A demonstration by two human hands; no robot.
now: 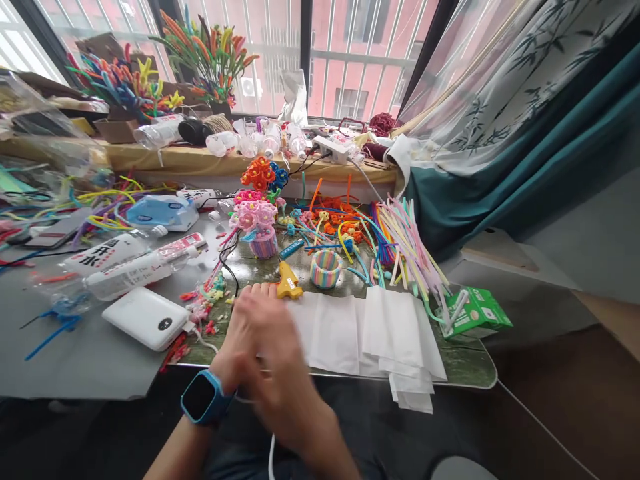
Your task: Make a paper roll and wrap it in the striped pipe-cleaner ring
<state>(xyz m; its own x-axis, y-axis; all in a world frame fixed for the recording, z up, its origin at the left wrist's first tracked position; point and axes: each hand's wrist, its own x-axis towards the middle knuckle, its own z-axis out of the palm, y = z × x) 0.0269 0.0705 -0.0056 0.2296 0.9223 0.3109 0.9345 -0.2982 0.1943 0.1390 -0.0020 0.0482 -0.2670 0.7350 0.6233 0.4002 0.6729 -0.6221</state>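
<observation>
Blurred at lower centre, the right hand (pixel 283 357) crosses over the left hand (pixel 245 327), and whether either grip is spread or pinching cannot be told; the yellow glue gun (pixel 289 280) lies just beyond them. Chinese characters mark the bottle (pixel 113 252) at left, while the green box's (pixel 477 312) print is illegible. White sheets (pixel 335 330) reach the counter's (pixel 467 365) front edge, with bare surface at their right.

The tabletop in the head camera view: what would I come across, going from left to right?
White power bank, striped pot of pink flowers, yellow glue gun, round striped container, bundle of pastel craft stems, green box.
</observation>
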